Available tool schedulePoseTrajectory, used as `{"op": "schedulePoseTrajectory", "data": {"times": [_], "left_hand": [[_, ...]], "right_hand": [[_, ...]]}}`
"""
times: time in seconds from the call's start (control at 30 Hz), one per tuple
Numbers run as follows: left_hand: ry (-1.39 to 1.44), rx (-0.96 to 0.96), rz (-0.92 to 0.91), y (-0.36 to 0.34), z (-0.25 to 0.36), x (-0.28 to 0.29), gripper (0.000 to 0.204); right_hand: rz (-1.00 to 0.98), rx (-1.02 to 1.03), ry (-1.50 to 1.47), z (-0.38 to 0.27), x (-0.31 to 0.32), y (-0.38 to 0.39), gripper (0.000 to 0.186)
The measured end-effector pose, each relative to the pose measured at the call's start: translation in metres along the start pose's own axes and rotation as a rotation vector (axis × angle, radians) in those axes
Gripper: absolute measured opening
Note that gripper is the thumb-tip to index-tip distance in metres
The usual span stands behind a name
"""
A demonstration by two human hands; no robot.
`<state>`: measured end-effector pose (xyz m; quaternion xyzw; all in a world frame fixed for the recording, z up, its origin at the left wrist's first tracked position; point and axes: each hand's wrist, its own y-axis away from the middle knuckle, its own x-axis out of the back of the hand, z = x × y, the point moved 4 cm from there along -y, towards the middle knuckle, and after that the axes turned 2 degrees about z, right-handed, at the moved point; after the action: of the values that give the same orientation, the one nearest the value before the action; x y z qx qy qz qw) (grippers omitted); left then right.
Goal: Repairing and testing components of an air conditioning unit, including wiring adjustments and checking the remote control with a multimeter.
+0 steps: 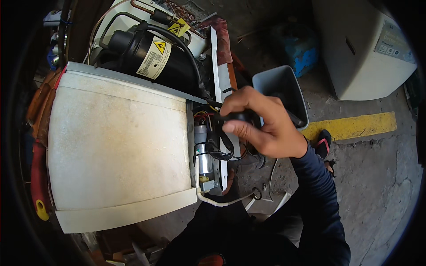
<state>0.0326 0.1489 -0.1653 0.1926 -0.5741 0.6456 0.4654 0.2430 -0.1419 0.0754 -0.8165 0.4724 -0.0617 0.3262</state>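
Observation:
My right hand (pixel 262 122) comes in from the right, thumb and forefinger closed around a black rounded object (pixel 238 117) that looks like a tool handle. Its far end is lost among dark wires, so its kind is unclear. Just left of the fingers, a silver cylindrical capacitor (pixel 204 157) sits in a narrow bay with red, yellow and black wires (pixel 202 114) above it. A black compressor (pixel 128 55) with a yellow warning label lies behind the appliance's off-white panel (pixel 117 142). My left hand is out of view.
A grey bin (pixel 279 76) stands beyond my right hand. At the far right is a white appliance (pixel 361 57). A yellow stripe (pixel 355 126) crosses the concrete floor. A white cable (pixel 222 204) hangs from the bay, and red-handled tools (pixel 39 177) line the left side.

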Motion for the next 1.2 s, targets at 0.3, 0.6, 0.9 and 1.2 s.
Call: {"op": "schedulePoseTrajectory", "data": {"times": [0.3,0.6,0.9,1.2], "left_hand": [[-0.097,0.415,-0.283,0.02,0.019,-0.018,0.075],[0.172,0.439,-0.296,-0.042,0.072,-0.004,0.075],[0.101,0.426,-0.36,-0.051,0.08,-0.013,0.075],[0.022,0.331,-0.338,-0.058,0.085,-0.014,0.071]], "right_hand": [[0.275,-0.177,0.333,0.027,0.037,-0.007,0.031],[-0.068,-0.512,0.2,-0.007,0.042,0.007,0.034],[0.017,0.034,0.266,-0.009,0.026,0.006,0.018],[-0.071,-0.384,0.224,0.021,0.039,0.001,0.023]]}}
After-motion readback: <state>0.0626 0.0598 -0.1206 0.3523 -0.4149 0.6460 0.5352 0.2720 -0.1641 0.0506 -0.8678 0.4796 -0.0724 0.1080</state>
